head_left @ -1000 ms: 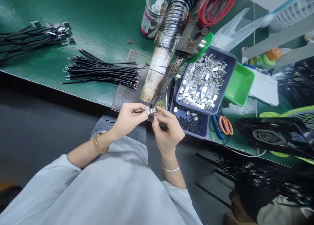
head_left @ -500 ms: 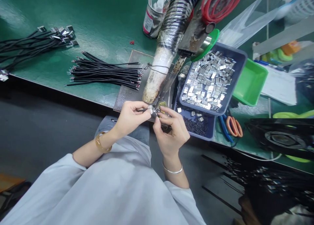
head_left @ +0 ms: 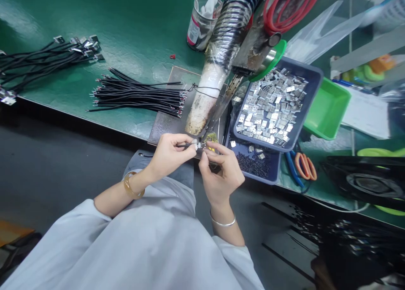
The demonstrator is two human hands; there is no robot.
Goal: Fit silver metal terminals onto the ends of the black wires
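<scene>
Green workbench (head_left: 142, 24), six o'clock edge: a worker's left hand (head_left: 167, 153) pinches a black cable (head_left: 182, 145) close to a small metal connector (head_left: 200, 145); the right hand (head_left: 223, 172) curls alongside, fingertips nearly meeting, its hold unclear. Toward ten o'clock, bare-ended cables (head_left: 139, 96) apparently await work; farther off, connector-tipped cables (head_left: 44, 62) look done.

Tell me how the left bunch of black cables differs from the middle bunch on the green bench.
The left bunch has metal connectors on ends, while the middle bunch shows exposed wire ends. The left bunch runs off the picture's edge; the middle bunch lies wholly in view, partly on a grey board. Both are black.
</scene>
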